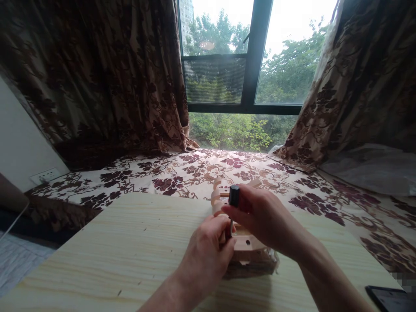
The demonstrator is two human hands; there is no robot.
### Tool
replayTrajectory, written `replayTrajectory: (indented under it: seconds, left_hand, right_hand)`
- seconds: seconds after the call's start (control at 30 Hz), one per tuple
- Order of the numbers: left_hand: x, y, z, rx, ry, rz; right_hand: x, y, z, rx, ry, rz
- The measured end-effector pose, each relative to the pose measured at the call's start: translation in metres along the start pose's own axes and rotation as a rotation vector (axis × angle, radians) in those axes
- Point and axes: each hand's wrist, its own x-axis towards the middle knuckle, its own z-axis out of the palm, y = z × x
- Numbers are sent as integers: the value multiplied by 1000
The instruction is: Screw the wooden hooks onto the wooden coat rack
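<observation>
My right hand [264, 212] is closed around the dark handle of a screwdriver [234, 197], which stands nearly upright with its metal shaft pointing down. My left hand [208, 245] is closed low beside the shaft, its fingertips at a small dark brown piece and the light wooden part under it; exactly what they pinch is partly hidden. The wooden assembly [248, 243] has pale slats with a dark hole in one, and a curved wooden piece [215, 193] rises at its far left. Beneath it lies a plastic-wrapped block [251, 268]. The screwdriver's tip is hidden by my left fingers.
All this rests on a pale wooden tabletop [130, 242] with small dark marks. Beyond its far edge is a ledge covered in floral cloth [195, 167], below a window framed by curtains [146, 78]. A dark-edged flat device [386, 297] lies at the lower right.
</observation>
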Motion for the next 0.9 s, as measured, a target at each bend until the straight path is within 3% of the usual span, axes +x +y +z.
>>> replayTrajectory:
  seconds: [0.17,0.37,0.57,0.77,0.9]
  left_hand:
    - [-1,0,1,3,2,-12]
    - [1,-2,1,3,6,18]
    - [1,-2,2,4,3,27]
    - [0,-2,3,11,29,38]
    - [1,-3,3,-30,29,45]
  right_hand:
    - [-5,-4,-3,116,-67,-86]
    - [1,-3,3,-71,53,27]
    - [-2,-2,-4,190,32,-144]
    - [0,-1,1,29,87,-31]
    - [-4,-5,-4,157,-22,-120]
